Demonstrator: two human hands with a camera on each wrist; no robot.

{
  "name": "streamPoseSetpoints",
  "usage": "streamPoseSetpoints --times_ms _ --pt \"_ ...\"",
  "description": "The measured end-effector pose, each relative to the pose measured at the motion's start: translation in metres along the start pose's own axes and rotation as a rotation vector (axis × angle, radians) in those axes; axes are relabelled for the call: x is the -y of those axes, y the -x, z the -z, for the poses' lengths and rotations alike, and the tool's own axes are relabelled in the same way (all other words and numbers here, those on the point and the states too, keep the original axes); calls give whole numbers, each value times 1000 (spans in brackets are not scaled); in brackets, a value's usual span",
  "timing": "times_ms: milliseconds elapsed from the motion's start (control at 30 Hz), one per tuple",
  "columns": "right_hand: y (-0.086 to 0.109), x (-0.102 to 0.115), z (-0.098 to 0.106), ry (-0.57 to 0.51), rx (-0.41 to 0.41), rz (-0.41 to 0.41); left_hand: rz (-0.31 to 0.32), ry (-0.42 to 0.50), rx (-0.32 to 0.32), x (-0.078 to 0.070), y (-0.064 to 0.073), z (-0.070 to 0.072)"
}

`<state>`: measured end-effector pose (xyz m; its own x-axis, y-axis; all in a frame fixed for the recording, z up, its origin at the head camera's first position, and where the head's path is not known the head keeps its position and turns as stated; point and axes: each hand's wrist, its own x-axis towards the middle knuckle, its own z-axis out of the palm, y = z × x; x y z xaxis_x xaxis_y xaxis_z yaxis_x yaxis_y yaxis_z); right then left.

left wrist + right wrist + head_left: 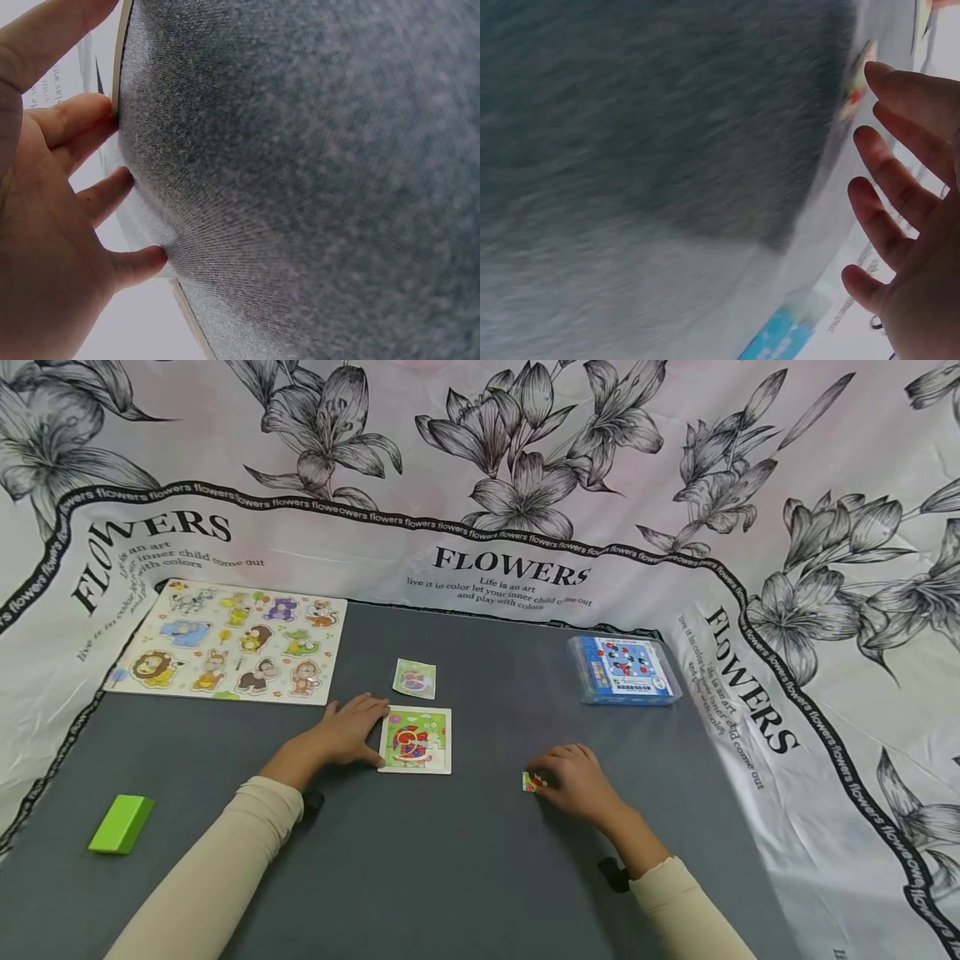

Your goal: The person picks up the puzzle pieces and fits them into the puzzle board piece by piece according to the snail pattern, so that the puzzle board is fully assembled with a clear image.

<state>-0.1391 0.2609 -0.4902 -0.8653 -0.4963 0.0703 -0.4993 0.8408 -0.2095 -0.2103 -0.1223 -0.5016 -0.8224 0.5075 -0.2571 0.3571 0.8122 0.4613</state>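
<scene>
Toward the middle of the grey table lies a small square jigsaw puzzle (416,739) in a white frame, with a red letter-like shape on green. My left hand (337,735) rests at its left edge, thumb by the lower corner and fingers by the upper one; in the left wrist view the fingers (101,196) are spread and fairly straight. Farther right, my right hand (577,781) pinches a small colourful puzzle piece (530,782) between thumb and fingertips, low over the table. The right wrist view shows this piece (857,82) blurred at the fingertips.
Just behind the puzzle lies a small picture card (415,679). An animal puzzle board (225,643) is at the back left, a green block (122,824) at the left, and a clear-and-blue plastic box (626,670) at the back right. Flower-printed cloth (510,564) surrounds the grey surface.
</scene>
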Motion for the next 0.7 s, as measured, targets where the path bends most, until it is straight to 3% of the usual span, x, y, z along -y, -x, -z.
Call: streamPoseSetpoints --times_ms 200,467,700 --pt "8 -8 -3 -15 17 -4 -8 2 -6 -2 0 0" --pt "1 -5 -4 14 28 4 -10 15 8 -1 1 1" --pt "-26 21 -3 -1 8 117 -3 -3 -2 0 2 2"
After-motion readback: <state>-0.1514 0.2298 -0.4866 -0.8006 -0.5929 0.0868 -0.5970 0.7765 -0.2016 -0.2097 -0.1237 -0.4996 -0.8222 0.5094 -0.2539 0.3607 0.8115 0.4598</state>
